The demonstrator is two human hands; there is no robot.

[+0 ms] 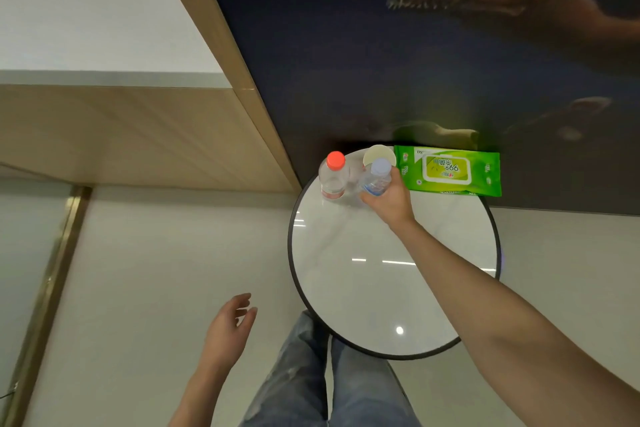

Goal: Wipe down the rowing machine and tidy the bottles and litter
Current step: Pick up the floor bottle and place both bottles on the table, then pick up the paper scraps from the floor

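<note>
- Right hand (389, 199) grips a clear plastic bottle with pale blue cap (376, 178) over the round white marble-topped table (363, 288).
- Left hand (228, 326) hangs loosely open, holding nothing.

Bare forearms (485, 295), bare right hand (388, 199) and left hand (230, 326). Faded light-blue jeans (346, 392) below the right hand, just right of the left hand; whitish worn patches on thighs.

One round white tabletop (363, 288), dark-rimmed, in front of me on a pale glossy floor (173, 253). Behind it, a dark blue mural (346, 45) with a long-snouted, toothed creature (485, 0); to my left, light wood panelling (138, 135) and a brass floor strip (52, 270).
</note>
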